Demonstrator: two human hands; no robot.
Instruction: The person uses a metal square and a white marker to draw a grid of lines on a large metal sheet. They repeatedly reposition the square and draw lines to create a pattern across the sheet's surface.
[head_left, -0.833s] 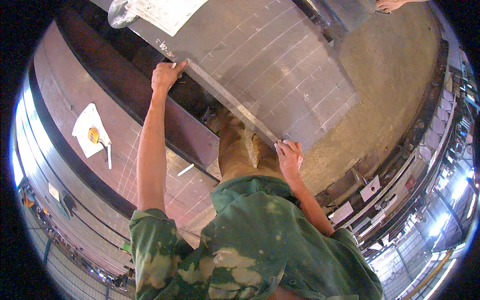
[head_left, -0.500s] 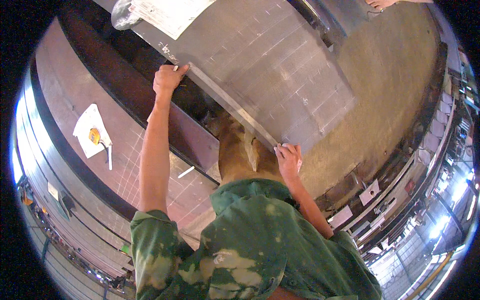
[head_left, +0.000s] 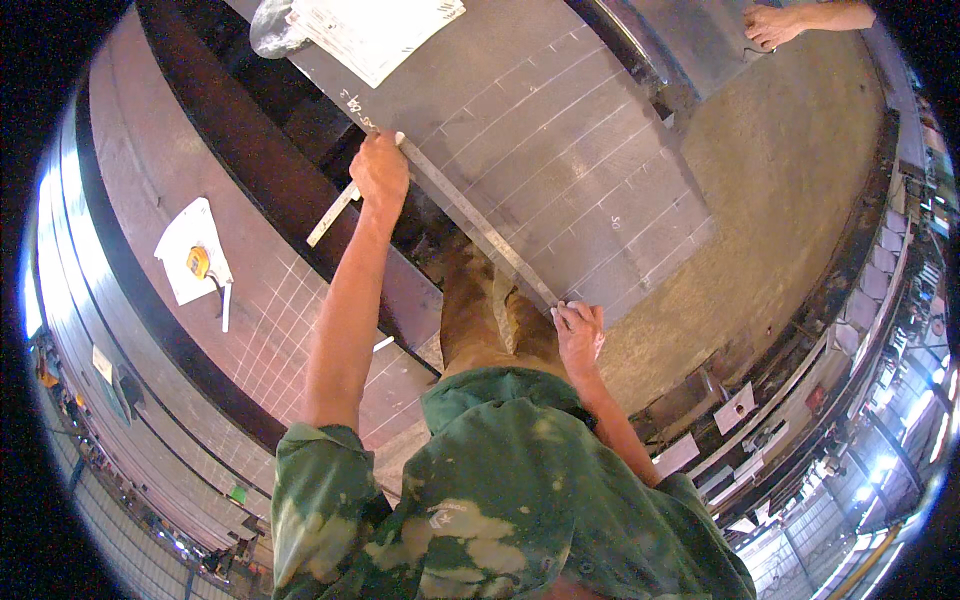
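Big grey marked-up plate (head_left: 590, 190) spread out in front of you, looked like steel. Long pale ruler (head_left: 476, 222) lay along its near edge, spanning gap between your hands. Probably light, stiff, bit springy flatwise, could've skated on smooth plate. Ends were best hold, pressed flat. Shorter strip (head_left: 333, 216) poked out past left hand (head_left: 381, 172), join hidden. Left fingers curled tight round far end, right hand (head_left: 580, 333) pinched near end. Yellow tape measure (head_left: 198, 263) sat well apart, off left.

Grey plate (head_left: 580, 170): white papers (head_left: 375, 35), metal strip (head_left: 480, 222) along edge. Reddish surface (head_left: 135, 170): white sheet (head_left: 185, 235) under yellow tape measure (head_left: 198, 263).
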